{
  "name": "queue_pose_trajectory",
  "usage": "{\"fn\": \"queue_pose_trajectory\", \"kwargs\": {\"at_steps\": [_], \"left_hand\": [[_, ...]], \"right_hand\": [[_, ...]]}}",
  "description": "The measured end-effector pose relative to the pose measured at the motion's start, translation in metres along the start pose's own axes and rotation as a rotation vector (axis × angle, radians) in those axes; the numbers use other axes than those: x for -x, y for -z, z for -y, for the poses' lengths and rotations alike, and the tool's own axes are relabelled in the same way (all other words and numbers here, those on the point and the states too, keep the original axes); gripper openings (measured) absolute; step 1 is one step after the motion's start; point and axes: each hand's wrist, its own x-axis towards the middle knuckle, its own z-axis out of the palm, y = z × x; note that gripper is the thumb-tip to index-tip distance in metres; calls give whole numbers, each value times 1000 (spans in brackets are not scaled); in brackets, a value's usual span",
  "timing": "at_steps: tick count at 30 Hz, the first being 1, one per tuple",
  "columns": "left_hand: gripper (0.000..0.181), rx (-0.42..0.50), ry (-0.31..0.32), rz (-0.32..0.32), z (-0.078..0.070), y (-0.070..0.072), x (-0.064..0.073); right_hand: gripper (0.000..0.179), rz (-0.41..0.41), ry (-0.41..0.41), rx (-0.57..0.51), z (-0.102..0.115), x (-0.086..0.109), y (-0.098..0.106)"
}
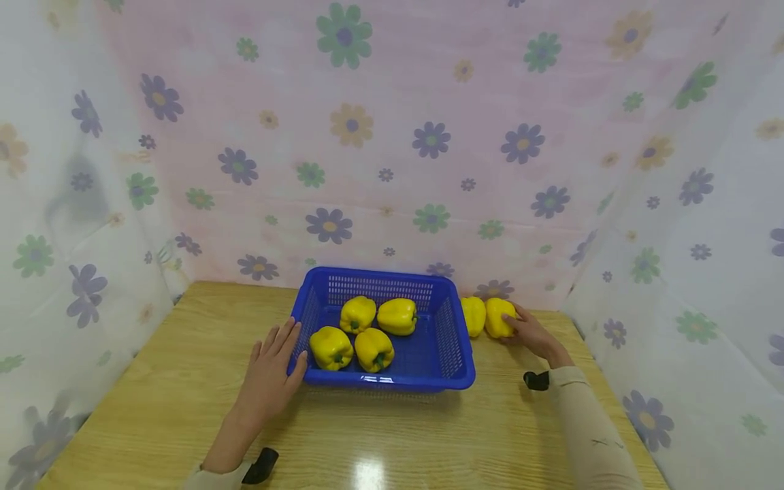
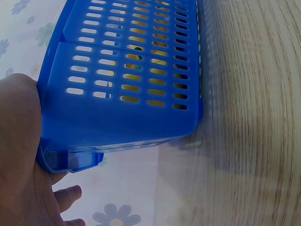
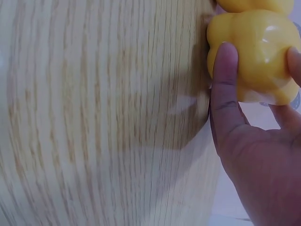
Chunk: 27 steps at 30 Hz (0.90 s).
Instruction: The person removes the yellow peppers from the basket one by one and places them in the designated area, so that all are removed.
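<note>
Four-sided and blue, a plastic basket [image 1: 392,381] stands on the table with several yellow bell peppers [image 1: 397,317] inside. My left hand [image 1: 269,374] rests on its left rim, fingers extended. The left wrist view has that hand [image 2: 23,155] lying over the rim beside the slotted basket wall [image 2: 113,122]. To the right of the basket, my right hand [image 1: 531,332] holds a yellow bell pepper [image 1: 499,318] between thumb and fingers. Thumb and fingers lie around the held pepper [image 3: 258,47] in the right wrist view. Another yellow bell pepper [image 1: 474,316] sits between it and the basket.
The wooden table [image 1: 392,435] reaches back to a flower-patterned cloth [image 1: 392,170]. More of this cloth hangs at the left and right sides. A black wrist-worn device [image 1: 536,380] sits at the right cuff, and a similar one [image 1: 260,465] at the left.
</note>
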Motion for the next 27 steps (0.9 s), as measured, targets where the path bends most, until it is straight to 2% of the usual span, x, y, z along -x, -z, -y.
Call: {"fn": "queue_pose_trajectory", "kwargs": {"at_steps": [6,13,20,23,27], "left_hand": [[59,3,-1,-4,-1,-2,-1],[59,20,2,-5,-2,-1,-1],[59,15,3,-9,-3,0,0],[58,19,0,-18,-4,1,0],[58,23,0,-20,-4,2,1]], "right_hand": [[75,-11,-24,58,1,2,3],[82,-50,-28,112,5,4,-2],[84,-92,-48,218,14,9,-7],[84,-116,-27,270,18,13,-10],[82,-165,78,392,27,18,-14]]}}
